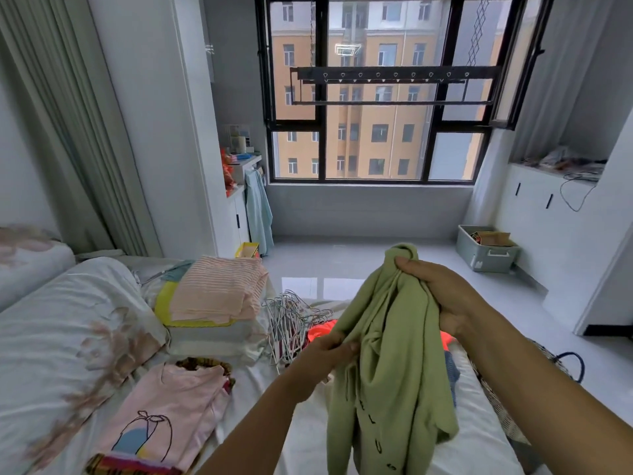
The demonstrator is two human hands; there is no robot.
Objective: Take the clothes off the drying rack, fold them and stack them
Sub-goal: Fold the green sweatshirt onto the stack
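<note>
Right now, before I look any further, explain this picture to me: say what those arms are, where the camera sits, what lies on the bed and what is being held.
There is no machine here: the grips are a person's two bare hands. The single picture comes from a wide-angle camera worn on the person's head, looking forward and down. The left hand and the right hand both hold a crumpled green garment above the bed. On the bed lie a flat pink shirt with a drawing on it, a stack of folded clothes with a striped piece on top, a heap of wire hangers and an orange garment, partly hidden. The drying rack hangs in front of the window.
</note>
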